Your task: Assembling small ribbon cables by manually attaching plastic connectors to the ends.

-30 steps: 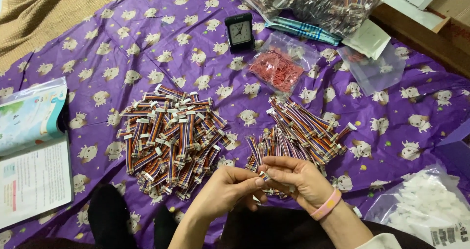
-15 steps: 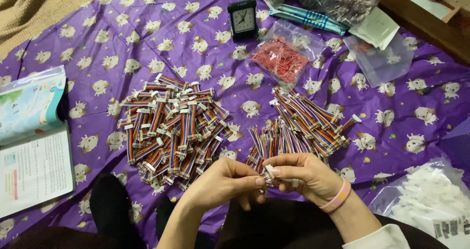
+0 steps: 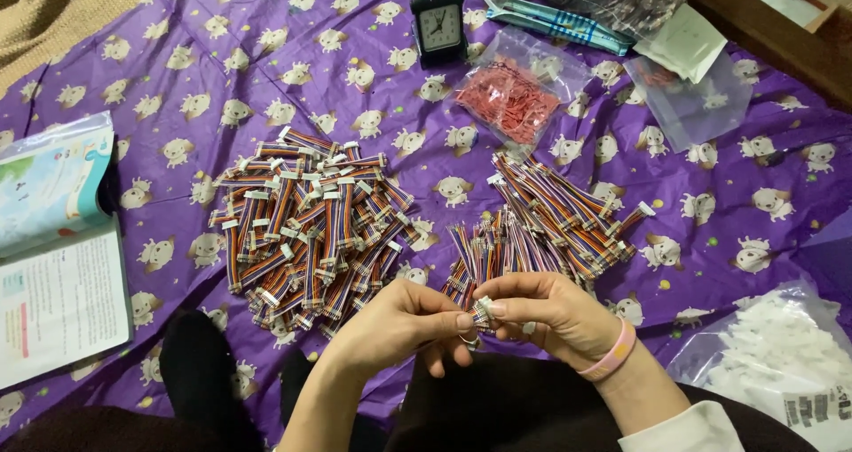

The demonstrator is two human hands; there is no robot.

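My left hand (image 3: 395, 323) and my right hand (image 3: 550, 314) meet low in the middle, both pinching one short rainbow ribbon cable (image 3: 482, 311) by its white connector end. A pink band sits on my right wrist. Just beyond my fingers lies a loose pile of similar cables (image 3: 550, 226), fanned out. Left of it rests a bigger heap of cables with white connectors (image 3: 306, 226).
All lies on a purple patterned cloth (image 3: 177, 79). A small black clock (image 3: 439, 27) stands at the back, a bag of red parts (image 3: 508, 97) beside it, an almost empty clear bag (image 3: 692, 97) further right. A bag of white parts (image 3: 781, 354) lies lower right, an open booklet (image 3: 53, 257) at left.
My hands have stayed together on the cable, fingers shifting slightly at the connector. The view has drifted, so everything sits a little lower in the picture.
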